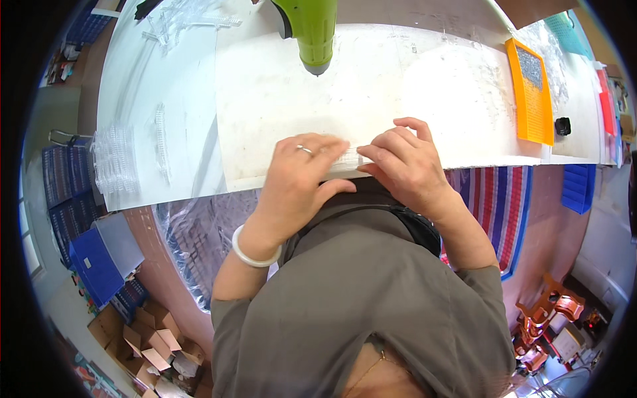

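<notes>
We're looking straight down at the near edge of the white workbench (166, 79), and both hands meet there over a small strip of clear plastic parts (350, 158). The left hand (298, 179) lies flat with its fingers stretched onto the strip, one ring showing and one pale bangle (252, 255) at the wrist. It looks to be pinning the piece against the edge so it can't slide. The right hand (405, 162) curls over from the other side, fingertips bent down and pinching the strip's end; how firmly, we cannot tell. Held this close to the body, the piece seems steadied for fine finger work.

Counting around us: one green hand tool (310, 33) hangs nozzle-down over the far middle of the bench, one orange tray (531, 93) rests toward the right edge, and one small black object (563, 125) sits just beside it. Stacks of clear parts (114, 159) pile along the left edge, too many to count.
</notes>
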Demonstrator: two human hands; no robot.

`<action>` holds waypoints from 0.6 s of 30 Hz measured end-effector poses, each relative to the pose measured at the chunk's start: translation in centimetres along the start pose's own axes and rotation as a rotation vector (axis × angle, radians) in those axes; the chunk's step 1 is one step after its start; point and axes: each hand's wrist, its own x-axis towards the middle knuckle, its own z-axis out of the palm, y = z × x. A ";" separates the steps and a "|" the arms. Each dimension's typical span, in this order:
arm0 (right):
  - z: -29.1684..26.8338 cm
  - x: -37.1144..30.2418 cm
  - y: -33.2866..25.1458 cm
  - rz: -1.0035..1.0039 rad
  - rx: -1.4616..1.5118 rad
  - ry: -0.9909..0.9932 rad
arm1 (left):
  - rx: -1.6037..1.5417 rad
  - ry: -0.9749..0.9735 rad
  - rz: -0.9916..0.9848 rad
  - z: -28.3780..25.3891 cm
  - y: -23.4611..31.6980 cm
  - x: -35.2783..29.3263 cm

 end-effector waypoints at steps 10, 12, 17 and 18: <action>-0.7 -2.0 1.7 0.208 0.174 0.012 | 0.074 0.003 0.062 0.3 -0.3 -1.2; -0.2 -1.9 1.8 0.190 0.170 0.038 | 0.114 0.026 0.082 0.5 -0.7 -1.3; 0.8 -0.7 1.9 0.066 0.176 0.113 | 0.142 0.031 0.060 -0.4 -1.0 -1.7; 0.4 -0.6 1.6 0.053 0.160 0.100 | 0.158 0.027 0.056 -1.1 -0.6 -1.8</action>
